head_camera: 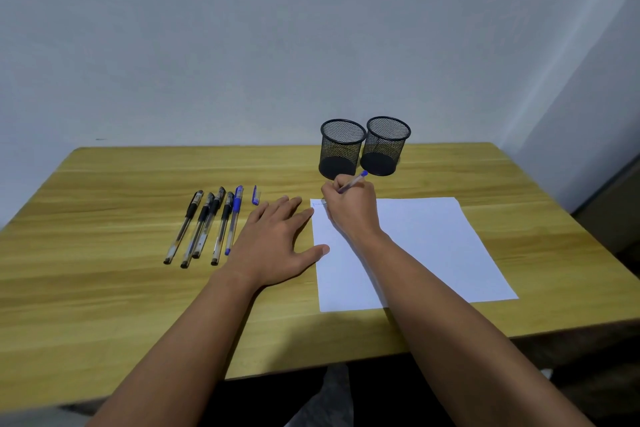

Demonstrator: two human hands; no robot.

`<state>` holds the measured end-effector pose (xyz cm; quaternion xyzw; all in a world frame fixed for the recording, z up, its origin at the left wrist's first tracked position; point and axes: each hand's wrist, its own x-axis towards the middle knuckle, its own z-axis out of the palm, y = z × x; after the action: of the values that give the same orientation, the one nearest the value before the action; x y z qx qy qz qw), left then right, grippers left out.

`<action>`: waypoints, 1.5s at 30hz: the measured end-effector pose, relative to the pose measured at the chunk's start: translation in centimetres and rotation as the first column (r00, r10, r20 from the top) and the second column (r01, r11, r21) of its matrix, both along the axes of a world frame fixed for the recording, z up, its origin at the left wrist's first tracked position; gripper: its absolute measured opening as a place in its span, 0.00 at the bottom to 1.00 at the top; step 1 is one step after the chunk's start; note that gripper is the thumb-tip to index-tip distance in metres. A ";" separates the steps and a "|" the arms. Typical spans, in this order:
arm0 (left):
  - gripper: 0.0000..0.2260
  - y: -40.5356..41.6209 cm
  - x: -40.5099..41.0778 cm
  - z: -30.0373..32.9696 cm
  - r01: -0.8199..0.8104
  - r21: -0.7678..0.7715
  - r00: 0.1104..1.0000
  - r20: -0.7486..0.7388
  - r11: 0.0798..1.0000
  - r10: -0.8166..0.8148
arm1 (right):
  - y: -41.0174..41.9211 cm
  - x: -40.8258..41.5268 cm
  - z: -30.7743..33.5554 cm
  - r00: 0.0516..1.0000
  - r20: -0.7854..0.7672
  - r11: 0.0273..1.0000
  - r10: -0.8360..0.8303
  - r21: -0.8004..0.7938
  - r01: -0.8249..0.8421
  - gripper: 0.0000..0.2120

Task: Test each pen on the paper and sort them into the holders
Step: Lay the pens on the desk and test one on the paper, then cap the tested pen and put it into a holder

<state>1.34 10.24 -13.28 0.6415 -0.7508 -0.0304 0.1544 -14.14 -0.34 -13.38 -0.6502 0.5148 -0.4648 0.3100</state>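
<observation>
While the right hand point(349, 208) grips an uncapped blue pen point(354, 181), writing at the white paper sheet's point(433, 246) far left corner, both black mesh holders point(343, 149) look empty. Five capped pens point(207, 226) wait on the wooden table point(104, 288); the left hand point(277, 239) lies flat, fingers straight, touching the paper edge.

- Two mesh holders point(364, 146) stand touching each other just behind the paper's point(426, 253) far left corner.
- A row of pens point(207, 226) and a loose cap point(256, 195) occupy the tabletop point(104, 305) left of the flat left hand point(277, 243).
- Bare tabletop lies along the near left.
</observation>
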 end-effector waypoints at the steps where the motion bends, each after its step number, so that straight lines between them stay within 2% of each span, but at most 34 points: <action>1: 0.38 0.0 0.0 0.0 -0.001 -0.002 1.000 -0.002 1.000 0.001 | 0.0 0.0 0.0 1.000 0.005 1.000 -0.003 0.000 0.003 0.21; 8: 0.38 -0.1 0.0 -0.2 -0.001 -0.007 1.000 -0.015 1.000 0.001 | 0.0 0.2 0.1 0.999 0.049 1.000 -0.017 0.022 0.016 0.25; 13: 0.39 0.0 0.1 0.1 -0.005 0.009 1.000 -0.012 1.000 0.005 | -0.3 -0.1 1.2 0.949 0.300 0.971 -0.099 0.238 0.026 0.19; 17: 0.39 0.1 0.1 0.4 -0.008 0.013 1.000 -0.002 1.000 0.008 | -0.4 -0.4 3.1 0.903 0.422 0.925 -0.078 0.368 -0.092 0.20; 20: 0.40 0.3 0.0 0.7 -0.002 0.023 1.000 -0.025 1.000 0.003 | 0.1 -1.3 5.7 0.880 0.470 0.968 -0.076 0.248 -0.049 0.21; 22: 0.38 0.6 0.0 1.1 -0.007 -0.025 0.990 -0.143 1.000 0.004 | 0.4 -2.3 7.0 0.877 0.476 0.989 -0.069 0.149 -0.003 0.20; 24: 0.32 0.5 0.4 1.7 -0.076 -0.139 0.967 -0.251 0.987 0.040 | 0.4 -3.3 7.7 0.883 0.465 0.992 -0.057 0.126 -0.003 0.19; 26: 0.25 -0.4 1.4 2.5 -0.191 -0.254 0.969 -0.204 0.948 0.141 | 0.5 -4.2 8.3 0.900 0.432 0.986 -0.060 0.167 -0.015 0.15; 27: 0.22 -1.0 2.0 2.9 -0.247 -0.260 0.965 -0.158 0.934 0.211 | 0.6 -4.6 8.5 0.900 0.432 0.980 -0.053 0.195 -0.036 0.14; 30: 0.18 -2.4 3.2 4.2 -0.378 -0.123 0.919 0.073 0.917 0.388 | 1.1 -5.2 8.8 0.874 0.486 0.962 -0.032 0.251 -0.105 0.15; 33: 0.15 -2.9 3.5 4.5 -0.423 -0.055 0.863 0.281 0.904 0.421 | 1.5 -5.4 8.3 0.873 0.486 0.963 -0.043 0.253 -0.094 0.15; 38: 0.13 -3.4 3.0 5.1 -0.409 -0.037 0.866 0.299 0.912 0.401 | 2.2 -6.5 7.5 0.890 0.455 0.971 -0.004 0.214 -0.105 0.12; 41: 0.10 -3.6 3.0 5.0 -0.369 -0.070 0.905 0.200 0.927 0.375 | 2.7 -6.9 7.8 0.885 0.465 0.952 0.034 0.255 -0.170 0.10; 43: 0.09 -3.7 3.0 5.0 -0.339 -0.070 0.941 -0.028 0.938 0.338 | 3.1 -7.3 7.8 0.888 0.455 0.944 0.065 0.260 -0.202 0.07; 45: 0.05 -3.6 2.7 5.6 -0.322 -0.027 0.901 -0.316 0.946 0.298 | 3.3 -7.7 7.7 0.905 0.414 0.942 0.100 0.253 -0.220 0.05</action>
<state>4.06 6.69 -7.69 0.7335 -0.6066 -0.0754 0.2973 -21.79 2.98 -5.65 -0.5300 0.4489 -0.4774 0.5382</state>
